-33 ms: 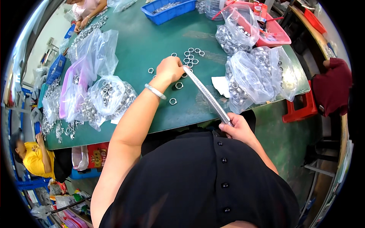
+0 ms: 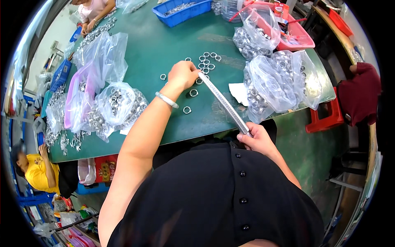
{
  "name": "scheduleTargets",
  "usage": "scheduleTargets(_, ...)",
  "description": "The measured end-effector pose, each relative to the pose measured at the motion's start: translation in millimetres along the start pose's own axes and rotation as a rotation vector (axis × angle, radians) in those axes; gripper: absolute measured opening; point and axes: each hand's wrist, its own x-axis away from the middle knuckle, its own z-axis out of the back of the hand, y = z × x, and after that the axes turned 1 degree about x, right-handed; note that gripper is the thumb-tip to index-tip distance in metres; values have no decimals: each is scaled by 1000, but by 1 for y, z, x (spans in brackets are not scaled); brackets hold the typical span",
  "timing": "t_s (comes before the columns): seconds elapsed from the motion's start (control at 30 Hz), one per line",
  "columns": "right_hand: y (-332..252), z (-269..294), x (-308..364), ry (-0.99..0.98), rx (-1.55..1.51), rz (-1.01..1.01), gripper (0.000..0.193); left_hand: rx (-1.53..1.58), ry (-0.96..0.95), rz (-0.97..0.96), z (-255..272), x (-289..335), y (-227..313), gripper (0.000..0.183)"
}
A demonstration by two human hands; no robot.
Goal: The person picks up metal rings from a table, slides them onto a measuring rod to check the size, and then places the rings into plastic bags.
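My left hand (image 2: 183,75), with a pale bangle (image 2: 167,100) at its wrist, is closed over the far end of a long silvery strip (image 2: 222,103). Small repeated marks run along the strip; its exact kind is unclear. The near end sits in the closed fingers of my right hand (image 2: 258,140), by the table's front edge. Between my hands the strip slants down to the right. Several metal ring clamps (image 2: 206,61) lie just beyond my left hand. Another ring clamp (image 2: 193,93) rests below that hand, and one more (image 2: 187,110) lies nearer me.
Clear bags of metal rings (image 2: 267,84) crowd the green table's (image 2: 164,41) right side. To the left are more bagged rings (image 2: 121,105) and a purple basin (image 2: 76,92). A blue bin (image 2: 183,12) and a pink basket (image 2: 298,37) stand farther back. Other people sit at left.
My left hand has shifted very slightly left. Both hands keep hold of the silvery strip, and the rest looks the same.
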Motion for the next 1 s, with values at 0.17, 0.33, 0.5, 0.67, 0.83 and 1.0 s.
scheduleTargets(0.17, 1, 1, -1, 22, 26, -11, 16, 100, 38, -11, 4, 1, -10, 22)
scheduleTargets(0.33, -2, 0, -1, 35, 20, -31, 15, -151, -15, -73, 0, 5, 11, 30)
scheduleTargets(0.5, 1, 0, 0, 34, -7, -21, 14, -29, -122, -84, -2, -1, 10, 26)
scheduleTargets(0.67, -5, -1, 3, 60, -24, -37, 13, 694, -127, -76, 3, 1, -9, 13)
scheduleTargets(0.83, -2, 0, 2, 54, -43, -22, 14, 1420, -474, -23, 18, 15, -20, 10)
scheduleTargets(1.0, -3, -5, 0, 11, -19, -14, 15, 1571, -590, -114, 20, 29, -24, 9)
